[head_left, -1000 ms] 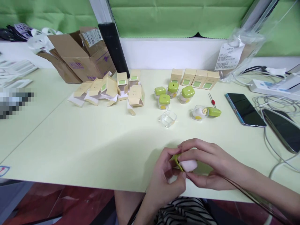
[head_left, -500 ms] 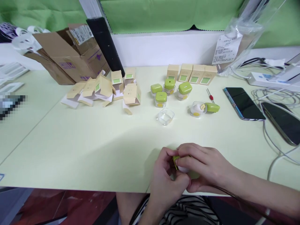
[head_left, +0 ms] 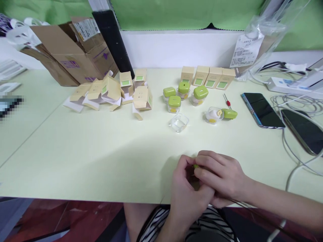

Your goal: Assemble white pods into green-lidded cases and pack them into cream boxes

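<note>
Near the table's front edge, my left hand [head_left: 190, 190] and my right hand [head_left: 222, 174] are closed together around a small green lid [head_left: 195, 166]. Only a sliver of its green shows between the fingers; the rest is hidden. Beyond the hands sits a clear plastic box [head_left: 179, 123] without a lid. To its right, another clear box [head_left: 214, 115] has a white piece with a yellow tip in it, touching a loose green lid [head_left: 229, 114]. Several lidded boxes stand behind, among them one with a green lid [head_left: 174, 101].
Opened small cartons [head_left: 142, 97] lie at the left, before a large cardboard box [head_left: 73, 57]. Closed cartons [head_left: 213, 77] line the back. A red-beaded stick [head_left: 228, 103], a phone [head_left: 262, 110], another phone [head_left: 302, 129] and white cables [head_left: 287, 151] are at the right.
Both hands have shifted slightly right in the view, still together. Less of the green lid shows between the fingers, and the white part beside it is now hidden. The view has tilted slightly.
</note>
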Tool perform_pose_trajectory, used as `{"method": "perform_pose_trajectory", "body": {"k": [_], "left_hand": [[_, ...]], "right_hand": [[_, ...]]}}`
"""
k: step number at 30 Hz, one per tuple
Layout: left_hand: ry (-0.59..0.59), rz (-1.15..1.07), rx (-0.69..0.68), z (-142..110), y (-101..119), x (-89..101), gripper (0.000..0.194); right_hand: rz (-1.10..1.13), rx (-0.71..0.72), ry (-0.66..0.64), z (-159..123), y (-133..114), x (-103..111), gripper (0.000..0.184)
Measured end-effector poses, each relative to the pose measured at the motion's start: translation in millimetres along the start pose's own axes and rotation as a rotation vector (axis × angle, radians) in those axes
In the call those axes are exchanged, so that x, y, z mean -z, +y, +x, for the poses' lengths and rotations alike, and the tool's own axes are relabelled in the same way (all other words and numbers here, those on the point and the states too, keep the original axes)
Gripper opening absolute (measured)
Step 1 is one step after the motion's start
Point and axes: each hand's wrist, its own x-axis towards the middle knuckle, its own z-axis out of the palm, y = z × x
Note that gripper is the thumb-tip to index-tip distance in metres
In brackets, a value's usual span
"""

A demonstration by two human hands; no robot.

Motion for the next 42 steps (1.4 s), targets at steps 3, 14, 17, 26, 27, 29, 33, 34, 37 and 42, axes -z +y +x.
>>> {"method": "perform_pose_trajectory", "body": {"k": [3, 14, 17, 26, 27, 29, 33, 34, 37, 42], "left_hand": [[0.001, -0.014, -0.009, 0, 1, -4.8, 0.024], [0.015, -0.115, -0.049, 3, -4, -3.6, 0.023], [-0.051, -0.154, -0.058, 3, -6, 3.7, 0.027], [-0.093, -0.191, -0.021, 1, -9, 10.3, 0.024], [-0.089, -0.182, -0.014, 1, -10, 10.0, 0.023], [-0.091, -0.168, -0.018, 0, -10, 9.5, 0.023], [-0.089, -0.162, -0.03, -1, -10, 7.2, 0.029], [-0.076, -0.153, -0.026, -1, -10, 6.6, 0.03], [-0.059, -0.123, -0.048, -1, -10, 5.6, 0.032], [-0.037, -0.1, -0.094, 0, -8, 2.8, 0.033]], "right_hand": [[0.02, 0.009, 0.04, 0, 2, 0, 0.017], [0.147, 0.0, 0.006, 0, 6, -5, 0.011], [0.313, -0.042, -0.046, 2, 13, -1, 0.032], [0.502, -0.095, -0.088, 0, 22, 0, 0.053], [0.502, -0.106, -0.075, 0, 21, 0, 0.049], [0.507, -0.13, -0.041, 0, 17, 0, 0.04], [0.515, -0.178, 0.013, 0, 12, 0, 0.032], [0.513, -0.185, 0.022, 0, 11, 0, 0.031], [0.492, -0.159, 0.008, 1, 10, 0, 0.028], [0.431, -0.105, -0.017, 1, 10, -1, 0.019]]}}
